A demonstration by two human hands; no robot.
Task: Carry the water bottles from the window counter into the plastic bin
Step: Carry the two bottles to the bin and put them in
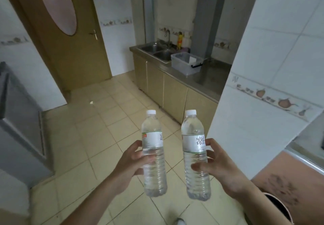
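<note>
My left hand [130,160] is curled round the middle of one water bottle [153,154], thumb across the front just under the label, fingers wrapped behind. My right hand [215,168] grips the second water bottle [195,156] the same way, one fingertip resting on the edge of its white label and the thumb pressing on the ribbed lower half. Both bottles are upright, clear, full-looking, with white caps, and they hang side by side in front of me without touching, over the pale tiled floor [98,137].

Ahead, across the room, the plastic bin [185,63] sits on the steel worktop [208,79], just to the right of the double sink [157,51], with its near corner at the worktop's front edge. It is translucent with a dark latch on its right end; I cannot tell what lies inside. A tap [168,35] and a yellow bottle [180,41] stand behind the sink. To the left is a wooden door [70,53] with an oval pane. A white tiled wall [273,67] rises close on my right.
</note>
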